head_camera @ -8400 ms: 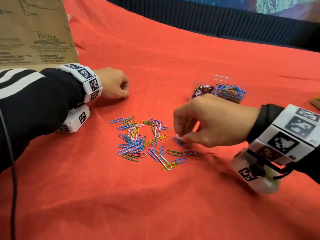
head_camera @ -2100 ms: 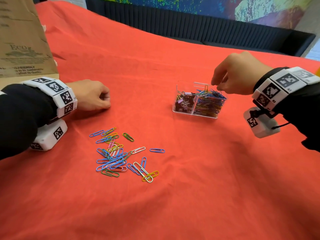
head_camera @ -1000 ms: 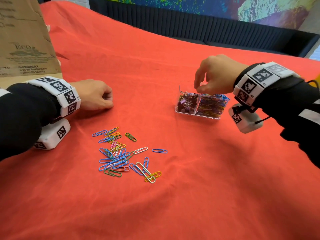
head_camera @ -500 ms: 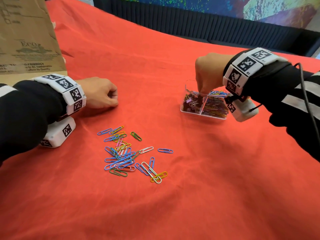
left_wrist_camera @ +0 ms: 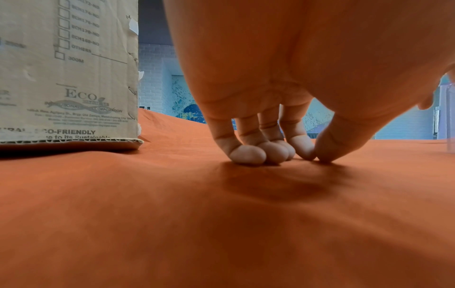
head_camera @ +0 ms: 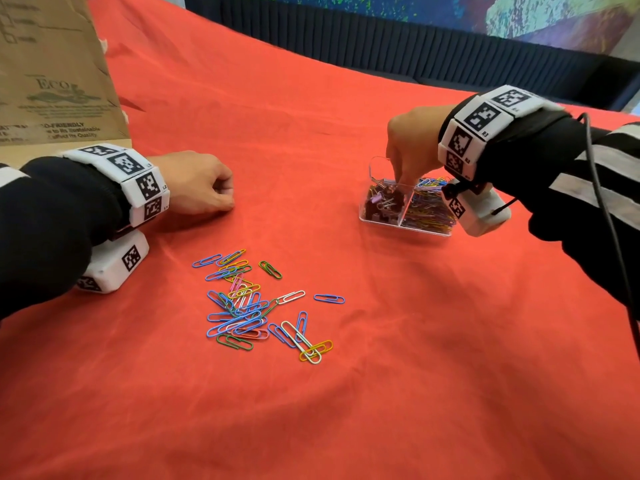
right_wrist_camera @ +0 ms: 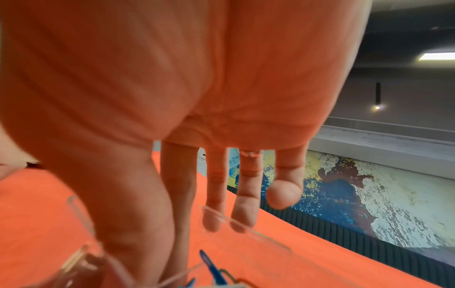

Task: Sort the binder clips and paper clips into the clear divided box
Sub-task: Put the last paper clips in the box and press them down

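Note:
The clear divided box point(head_camera: 426, 232) stands on the red cloth at the right. Its left compartment holds binder clips point(head_camera: 382, 202), its right compartment coloured paper clips point(head_camera: 429, 209). My right hand point(head_camera: 401, 174) points down from above, thumb and forefinger dipping in at the divider. In the right wrist view the right hand point(right_wrist_camera: 172, 253) has thumb and forefinger close together, tips cut off. The other fingers point(right_wrist_camera: 243, 210) hang straight by the box wall point(right_wrist_camera: 246, 230). A loose pile of paper clips point(head_camera: 256, 303) lies in the middle. My left hand point(head_camera: 207, 188) rests curled on the cloth, holding nothing.
A brown cardboard box point(head_camera: 45, 74) stands at the far left, just behind my left hand point(left_wrist_camera: 295, 154); the same cardboard box point(left_wrist_camera: 61, 78) fills the left of the left wrist view. A dark ribbed bench point(head_camera: 450, 53) runs along the far edge of the table.
My right hand left the pile, travelled to the box, hovered over it, and has now lowered thumb and forefinger into it. The left hand has stayed put.

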Demonstrator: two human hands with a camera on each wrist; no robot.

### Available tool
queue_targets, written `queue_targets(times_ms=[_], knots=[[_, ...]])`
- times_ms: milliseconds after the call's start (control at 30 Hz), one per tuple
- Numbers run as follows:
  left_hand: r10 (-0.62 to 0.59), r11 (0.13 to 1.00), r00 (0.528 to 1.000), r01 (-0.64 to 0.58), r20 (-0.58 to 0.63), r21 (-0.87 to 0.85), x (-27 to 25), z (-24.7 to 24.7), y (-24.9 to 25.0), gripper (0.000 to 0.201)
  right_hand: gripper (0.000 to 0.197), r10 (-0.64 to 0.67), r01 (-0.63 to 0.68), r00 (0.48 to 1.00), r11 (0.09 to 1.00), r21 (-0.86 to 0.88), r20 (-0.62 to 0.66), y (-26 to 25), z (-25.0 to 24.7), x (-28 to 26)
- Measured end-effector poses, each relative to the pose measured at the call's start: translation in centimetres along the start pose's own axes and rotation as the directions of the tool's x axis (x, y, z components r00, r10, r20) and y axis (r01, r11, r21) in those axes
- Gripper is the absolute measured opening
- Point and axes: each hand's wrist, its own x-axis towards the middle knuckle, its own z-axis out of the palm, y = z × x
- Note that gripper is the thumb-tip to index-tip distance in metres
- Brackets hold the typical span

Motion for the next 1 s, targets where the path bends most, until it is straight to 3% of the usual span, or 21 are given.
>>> queue_targets(times_ms=[333,633,900,1000], knots=[[-0.009,1.0,1.0,0.009,-0.009,-0.002,-0.2,0.0,0.2,0.015,0.013,-0.053,0.052,0.998,0.998,0.04,0.033,0.7,0.5,0.7],[-0.006,1.0,1.0,0.006,-0.008,0.001,-0.2,-0.1,0.3,0.015,0.005,-0.106,0.103,0.994,0.988,0.112,0.023,0.9,0.2,-0.3],[-0.014,1.0,1.0,0.014,0.004,-0.007,-0.3,-0.2,0.4,0.014,0.041,0.019,-0.027,0.992,0.998,0.061,0.127,0.0,-0.8,0.2],[-0.015,1.0,1.0,0.015,0.002,-0.011,-0.3,-0.2,0.4,0.014,0.044,0.022,-0.031,0.991,0.997,0.066,0.133,0.0,-0.9,0.3]])
